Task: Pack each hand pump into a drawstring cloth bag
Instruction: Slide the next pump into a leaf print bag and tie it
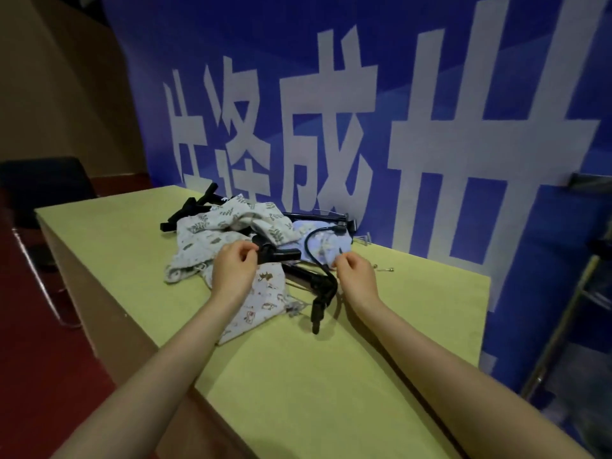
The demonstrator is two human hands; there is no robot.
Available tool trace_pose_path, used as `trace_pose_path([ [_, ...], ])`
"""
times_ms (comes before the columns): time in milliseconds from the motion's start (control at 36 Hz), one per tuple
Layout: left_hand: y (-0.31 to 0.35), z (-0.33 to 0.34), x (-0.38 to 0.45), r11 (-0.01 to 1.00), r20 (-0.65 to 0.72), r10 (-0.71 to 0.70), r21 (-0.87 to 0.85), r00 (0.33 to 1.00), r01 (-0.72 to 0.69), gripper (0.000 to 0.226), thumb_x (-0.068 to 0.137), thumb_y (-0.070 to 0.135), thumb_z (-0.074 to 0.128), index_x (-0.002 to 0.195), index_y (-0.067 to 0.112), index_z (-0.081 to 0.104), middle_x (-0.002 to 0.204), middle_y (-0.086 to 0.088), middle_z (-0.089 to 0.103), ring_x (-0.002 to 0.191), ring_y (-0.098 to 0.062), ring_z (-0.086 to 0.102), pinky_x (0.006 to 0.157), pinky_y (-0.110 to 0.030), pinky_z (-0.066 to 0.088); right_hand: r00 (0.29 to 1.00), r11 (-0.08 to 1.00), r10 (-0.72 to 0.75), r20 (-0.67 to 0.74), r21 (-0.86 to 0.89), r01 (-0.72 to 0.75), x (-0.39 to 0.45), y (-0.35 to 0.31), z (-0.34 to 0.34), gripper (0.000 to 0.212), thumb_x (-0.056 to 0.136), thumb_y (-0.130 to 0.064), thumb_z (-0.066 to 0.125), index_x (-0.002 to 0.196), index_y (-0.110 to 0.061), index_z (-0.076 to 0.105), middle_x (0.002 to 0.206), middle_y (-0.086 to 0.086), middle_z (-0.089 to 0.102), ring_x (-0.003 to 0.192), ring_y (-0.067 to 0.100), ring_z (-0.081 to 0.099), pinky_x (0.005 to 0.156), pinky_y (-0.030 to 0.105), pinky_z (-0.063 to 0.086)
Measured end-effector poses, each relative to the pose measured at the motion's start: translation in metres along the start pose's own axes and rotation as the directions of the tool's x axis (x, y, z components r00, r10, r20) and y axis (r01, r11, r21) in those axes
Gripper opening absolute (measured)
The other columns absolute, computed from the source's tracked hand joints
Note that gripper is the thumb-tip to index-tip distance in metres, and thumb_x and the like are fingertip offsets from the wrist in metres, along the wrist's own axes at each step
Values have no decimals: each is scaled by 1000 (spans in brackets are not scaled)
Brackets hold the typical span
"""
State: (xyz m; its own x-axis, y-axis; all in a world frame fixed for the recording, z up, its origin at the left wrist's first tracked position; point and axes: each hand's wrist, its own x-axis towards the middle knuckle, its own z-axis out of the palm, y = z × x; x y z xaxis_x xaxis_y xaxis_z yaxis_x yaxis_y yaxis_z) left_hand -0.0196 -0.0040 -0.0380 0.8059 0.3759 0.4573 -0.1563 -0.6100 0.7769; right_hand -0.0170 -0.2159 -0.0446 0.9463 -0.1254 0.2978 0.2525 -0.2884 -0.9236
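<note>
Several black hand pumps and patterned cloth bags lie heaped on the yellow-green table. One black pump lies in front, its hose curving up. Its T-handle sits between my hands. My left hand has its fingers pinched together beside that handle, over a white animal-print bag. My right hand pinches at the edge of a pale blue bag. Whether either pinch holds cloth or cord I cannot tell. A leaf-print bag covers more pumps behind.
A blue banner with large white characters stands right behind the table. Small metal needles lie near the right hand. A dark chair stands at the left over red floor. A metal frame is at the right.
</note>
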Motion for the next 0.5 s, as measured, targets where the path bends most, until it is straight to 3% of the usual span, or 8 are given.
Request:
trace_pose_path([
  [111, -17, 9, 15, 1000, -51, -16, 26, 999, 17, 20, 95, 21, 49, 107, 20, 65, 107, 0, 57, 100, -17, 51, 84, -34, 44, 998, 998, -11, 58, -61, 14, 36, -10, 17, 33, 94, -19, 43, 88, 12, 54, 74, 22, 45, 67, 21, 40, 63, 31, 29],
  [194, -30, 15, 18, 988, 27, -149, -37, 988, 150, 19, 98, 24, 48, 98, 18, 66, 91, 3, 61, 86, -17, 54, 72, -29, 41, 981, 979, -45, 187, -187, 81, 65, -17, 36, 32, 96, -22, 44, 76, 3, 49, 70, 19, 43, 63, 22, 39, 64, 34, 29],
  [250, -37, 16, 22, 982, 48, -179, -43, 983, 182, 19, 98, 28, 49, 93, 19, 66, 84, 3, 64, 73, -18, 55, 59, -28, 37, 965, 959, -37, 260, -263, 108, 83, -21, 52, 28, 97, -28, 46, 87, -6, 59, 81, 17, 56, 64, 23, 48, 68, 32, 34],
  [278, -39, 17, 24, 984, 50, -170, -39, 984, 172, 21, 98, 28, 49, 91, 19, 67, 82, 1, 65, 68, -17, 55, 56, -27, 36, 957, 949, -15, 288, -297, 104, 93, -19, 60, 33, 98, -34, 46, 109, -6, 62, 100, 17, 63, 77, 23, 58, 73, 32, 38],
  [306, -39, 18, 24, 987, 53, -158, -34, 986, 160, 22, 98, 28, 49, 89, 18, 67, 82, -2, 65, 65, -16, 53, 56, -27, 36, 954, 938, 5, 299, -333, 100, 103, -17, 68, 47, 97, -40, 47, 130, -7, 54, 122, 17, 60, 98, 26, 61, 82, 33, 42],
  [361, -41, 19, 25, 988, 63, -147, -29, 987, 149, 29, 99, 30, 49, 84, 13, 67, 82, -11, 66, 66, -17, 51, 61, -30, 35, 953, 917, 35, 301, -388, 89, 119, -12, 85, 68, 94, -50, 49, 146, -9, 36, 146, 17, 43, 128, 33, 47, 102, 39, 39],
  [417, -43, 18, 26, 986, 80, -157, -35, 984, 161, 38, 99, 35, 46, 82, 7, 66, 76, -14, 59, 66, -19, 49, 60, -30, 32, 955, 906, 50, 294, -415, 81, 128, -6, 98, 66, 91, -53, 53, 142, -12, 42, 144, 17, 46, 127, 34, 46, 104, 42, 40],
  [500, -46, 17, 28, 982, 97, -173, -61, 980, 179, 44, 100, 39, 42, 71, 9, 55, 65, -7, 47, 62, -18, 44, 58, -30, 28, 953, 904, 26, 303, -414, 107, 138, -1, 111, 33, 91, -38, 62, 103, -8, 67, 109, 16, 67, 94, 24, 56, 78, 32, 44],
])
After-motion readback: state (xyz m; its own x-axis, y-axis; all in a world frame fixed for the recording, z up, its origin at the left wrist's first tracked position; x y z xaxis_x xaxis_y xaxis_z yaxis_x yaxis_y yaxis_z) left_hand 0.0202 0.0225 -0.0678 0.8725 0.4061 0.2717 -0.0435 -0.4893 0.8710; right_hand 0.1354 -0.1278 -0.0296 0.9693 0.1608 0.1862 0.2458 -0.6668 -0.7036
